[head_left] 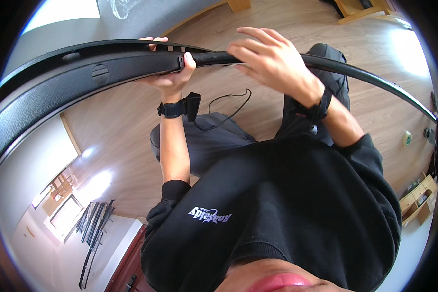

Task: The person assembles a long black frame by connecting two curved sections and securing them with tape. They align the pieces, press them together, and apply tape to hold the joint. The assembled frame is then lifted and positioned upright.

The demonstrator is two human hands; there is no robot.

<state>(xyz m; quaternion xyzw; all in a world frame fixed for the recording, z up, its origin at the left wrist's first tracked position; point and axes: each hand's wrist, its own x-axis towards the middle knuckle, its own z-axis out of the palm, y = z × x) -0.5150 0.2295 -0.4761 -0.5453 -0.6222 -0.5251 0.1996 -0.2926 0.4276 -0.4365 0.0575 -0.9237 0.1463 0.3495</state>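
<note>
A long black trim panel [73,75] with a grained face and a small oval slot spans the upper left. At its inner end a narrower, smooth black bar [360,73] continues in a curve to the right. My left hand [173,80] is closed around the panel's end, with the thumb on the edge by the joint and fingertips showing on the far side. Over the bar, just right of the joint, is my right hand [277,61], its fingers stretched and apart. Whether its underside touches the bar is hidden. Both wrists wear black straps.
A thin black cable [233,109] loops by my left leg on the wooden floor [126,141]. Several dark strips [93,224] stand at the lower left wall. A grey sofa [146,19] is at the top, a wooden drawer unit [418,197] at far right.
</note>
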